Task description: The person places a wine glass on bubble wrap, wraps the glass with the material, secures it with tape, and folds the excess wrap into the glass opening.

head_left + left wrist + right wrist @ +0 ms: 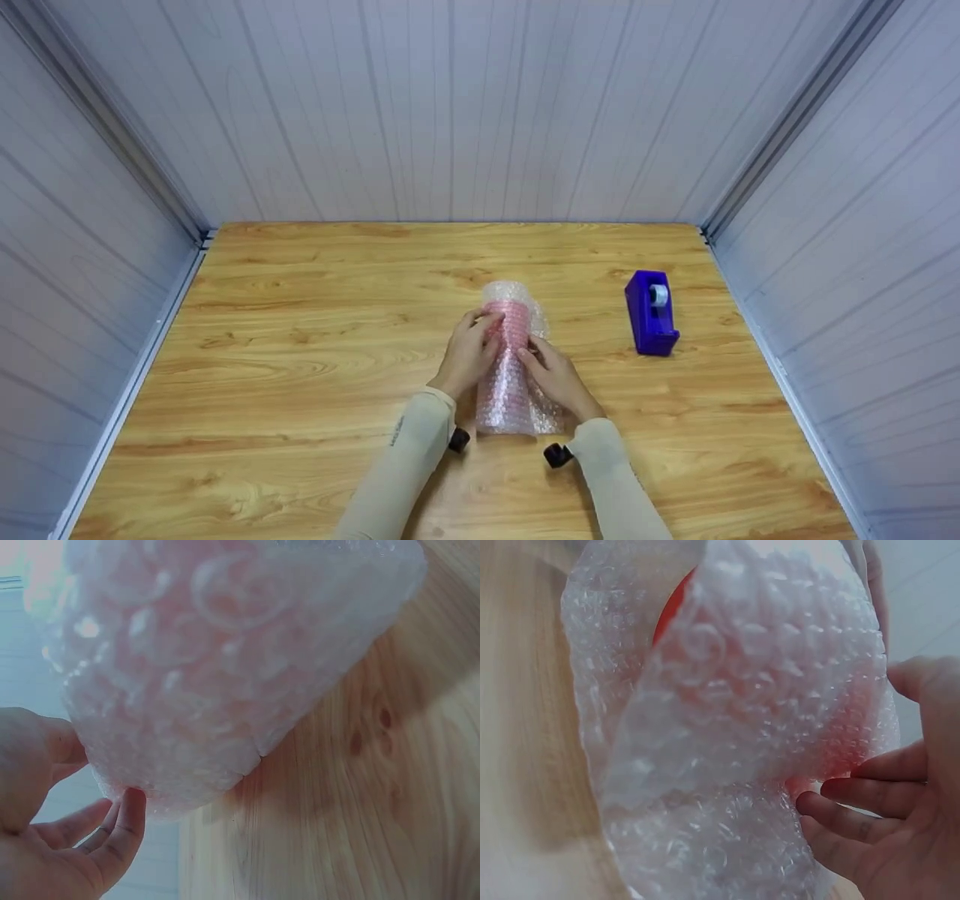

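A sheet of clear bubble wrap (pixel 504 409) is rolled round a reddish object (pixel 516 319), whose kind the wrap hides. In the right wrist view, a curved red edge shows inside the open end of the roll, and a loose flap of wrap lies along the right side. My left hand (pixel 469 352) holds the roll from the left, its fingers over the upper part. On the other side, my right hand (pixel 555 375) grips the wrap, thumb and fingers at its surface. Bubble wrap (pixel 187 690) (pixel 735 705) fills much of both wrist views.
A blue tape dispenser (pixel 651 315) with a roll of clear tape stands to the right of the roll. The wooden table (pixel 315 322) has pale panel walls (pixel 450 112) at the back and both sides.
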